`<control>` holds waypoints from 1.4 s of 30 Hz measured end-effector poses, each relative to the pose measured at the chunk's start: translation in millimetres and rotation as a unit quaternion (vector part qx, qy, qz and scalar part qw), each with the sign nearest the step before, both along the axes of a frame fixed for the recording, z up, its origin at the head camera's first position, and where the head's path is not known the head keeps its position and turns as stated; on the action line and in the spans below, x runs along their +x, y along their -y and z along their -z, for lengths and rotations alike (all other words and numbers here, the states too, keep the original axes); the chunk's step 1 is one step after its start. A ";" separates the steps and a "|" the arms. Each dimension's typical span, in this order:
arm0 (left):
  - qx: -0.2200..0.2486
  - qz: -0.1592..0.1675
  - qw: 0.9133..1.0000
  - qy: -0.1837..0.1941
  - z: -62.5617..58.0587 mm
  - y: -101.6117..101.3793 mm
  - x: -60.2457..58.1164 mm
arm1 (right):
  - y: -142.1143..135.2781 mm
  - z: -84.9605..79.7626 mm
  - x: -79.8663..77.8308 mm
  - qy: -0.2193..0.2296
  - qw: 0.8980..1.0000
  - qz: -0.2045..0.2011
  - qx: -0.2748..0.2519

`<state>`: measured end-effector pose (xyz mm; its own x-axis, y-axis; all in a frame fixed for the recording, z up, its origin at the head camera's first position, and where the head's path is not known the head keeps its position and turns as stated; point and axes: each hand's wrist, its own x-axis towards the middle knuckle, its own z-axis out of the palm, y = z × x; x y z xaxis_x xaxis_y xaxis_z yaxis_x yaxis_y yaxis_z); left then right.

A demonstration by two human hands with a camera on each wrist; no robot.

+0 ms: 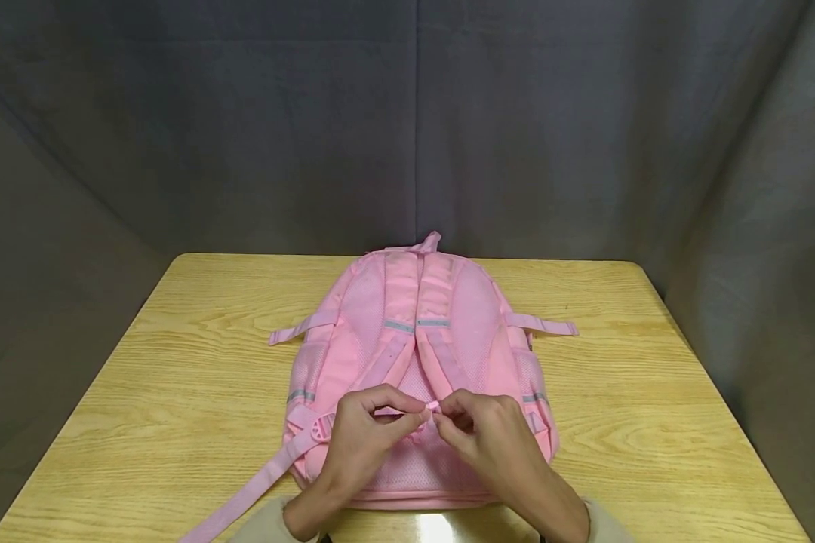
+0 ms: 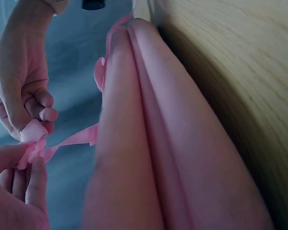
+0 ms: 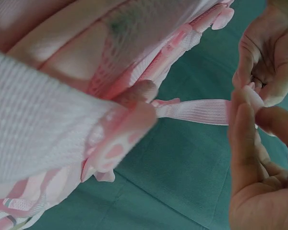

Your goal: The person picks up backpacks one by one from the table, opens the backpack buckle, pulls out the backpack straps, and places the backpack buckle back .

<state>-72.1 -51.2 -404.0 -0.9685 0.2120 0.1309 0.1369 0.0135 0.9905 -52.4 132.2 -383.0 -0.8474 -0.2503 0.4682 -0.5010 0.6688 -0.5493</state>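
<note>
A pink backpack (image 1: 421, 354) lies face down on the wooden table (image 1: 176, 362), its shoulder straps (image 1: 417, 302) on top. Over its lower middle, my left hand (image 1: 417, 415) and right hand (image 1: 446, 415) meet, and both pinch the end of a thin pink webbing strap (image 1: 433, 406) between thumb and fingers. In the left wrist view the strap (image 2: 72, 140) runs from the bag's side to my left hand (image 2: 26, 160), with the right hand (image 2: 36, 117) just above it. The right wrist view shows the strap (image 3: 192, 110) stretched from the bag to the right hand (image 3: 247, 108).
A long pink strap (image 1: 244, 494) trails off the bag's near left corner toward the table's front edge. Short side straps (image 1: 542, 325) stick out left and right. Grey cloth walls (image 1: 407, 121) close in the back and sides of the table.
</note>
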 end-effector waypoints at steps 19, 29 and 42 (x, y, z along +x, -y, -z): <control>-0.018 0.006 1.000 0.022 1.4 0.1 -3.3 | -2.7 -2.7 0.9 0.026 0.999 -0.025 0.021; 0.073 0.009 0.990 0.124 1.8 -1.9 -6.6 | -2.6 0.3 0.2 -0.049 0.998 -0.031 0.011; 0.079 -0.007 0.987 0.137 1.1 -0.7 -8.3 | 1.8 2.5 -0.2 -0.095 0.995 -0.027 -0.004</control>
